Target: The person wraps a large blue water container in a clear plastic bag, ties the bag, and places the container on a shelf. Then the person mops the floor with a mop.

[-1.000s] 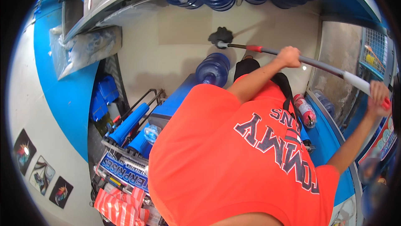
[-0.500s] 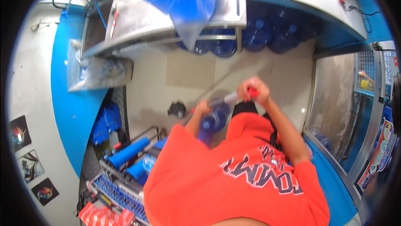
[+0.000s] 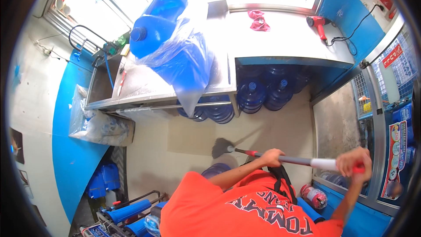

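Observation:
A mop with a dark grey head [image 3: 222, 148] and a grey pole [image 3: 294, 159] slants across in front of my body. Its head rests on the tiled floor, and the pole runs off to the right. My left hand [image 3: 272, 158] is wrapped round the pole near its red lower part. Farther up, my right hand [image 3: 354, 162] closes on the red end of the handle, just past a white sleeve. Partly hidden behind my left arm stands a blue water jug [image 3: 215, 170] on the floor.
Ahead, a steel counter [image 3: 219, 72] carries large bagged blue jugs [image 3: 153, 37]. Several blue water bottles [image 3: 251, 98] stand underneath. A glass door [image 3: 335, 118] is on the right, with a red cylinder [image 3: 313, 196] close by. Blue filter housings [image 3: 127, 211] sit at lower left.
Both hands have moved right with the mop, and its head has gone forward and right across the floor. The view has tilted up, showing more of the counter.

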Demonstrator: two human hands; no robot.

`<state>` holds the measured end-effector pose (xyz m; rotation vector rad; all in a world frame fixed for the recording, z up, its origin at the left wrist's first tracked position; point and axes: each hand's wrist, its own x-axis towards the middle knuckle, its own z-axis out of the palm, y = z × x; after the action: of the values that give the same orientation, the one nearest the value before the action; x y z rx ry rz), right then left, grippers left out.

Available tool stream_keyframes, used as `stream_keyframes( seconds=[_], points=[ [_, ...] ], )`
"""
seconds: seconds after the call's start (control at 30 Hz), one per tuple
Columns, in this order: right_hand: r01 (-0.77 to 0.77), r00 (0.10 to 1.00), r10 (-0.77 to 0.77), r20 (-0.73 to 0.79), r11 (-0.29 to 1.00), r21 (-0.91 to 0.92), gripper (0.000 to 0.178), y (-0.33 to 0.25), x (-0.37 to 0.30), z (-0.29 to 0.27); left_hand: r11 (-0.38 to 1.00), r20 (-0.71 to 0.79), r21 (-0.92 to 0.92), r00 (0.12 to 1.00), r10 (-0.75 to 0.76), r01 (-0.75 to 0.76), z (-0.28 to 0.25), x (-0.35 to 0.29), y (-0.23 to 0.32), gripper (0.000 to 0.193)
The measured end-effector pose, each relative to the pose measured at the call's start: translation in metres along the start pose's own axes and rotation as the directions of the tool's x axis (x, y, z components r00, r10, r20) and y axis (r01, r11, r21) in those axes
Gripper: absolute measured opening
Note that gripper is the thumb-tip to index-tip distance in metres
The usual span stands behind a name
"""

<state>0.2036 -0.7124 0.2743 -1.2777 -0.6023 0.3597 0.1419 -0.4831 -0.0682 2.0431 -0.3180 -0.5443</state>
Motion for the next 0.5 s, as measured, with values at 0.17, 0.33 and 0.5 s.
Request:
stream_keyframes(
  seconds=[0.17, 0.33, 0.5],
  points=[
    [0.066, 0.996, -0.079, -0.04, 0.965, -0.255, 0.057, -0.065, -0.07, -0.022, 0.983, 0.105, 0.06, 0.98, 0.169, -0.176, 0.057, 0.096, 0.078, 0.018],
    [0.069, 0.98, -0.15, -0.128, 0.867, -0.493, 0.054, -0.05, -0.104, -0.048, 0.956, 0.1, 0.13, 0.963, 0.251, -0.263, 0.115, 0.208, 0.101, 0.012],
    [0.085, 0.95, -0.265, -0.167, 0.731, -0.677, 0.036, -0.008, -0.108, -0.092, 0.938, 0.049, 0.174, 0.954, 0.296, -0.299, 0.159, 0.311, 0.093, 0.014]
  ],
)
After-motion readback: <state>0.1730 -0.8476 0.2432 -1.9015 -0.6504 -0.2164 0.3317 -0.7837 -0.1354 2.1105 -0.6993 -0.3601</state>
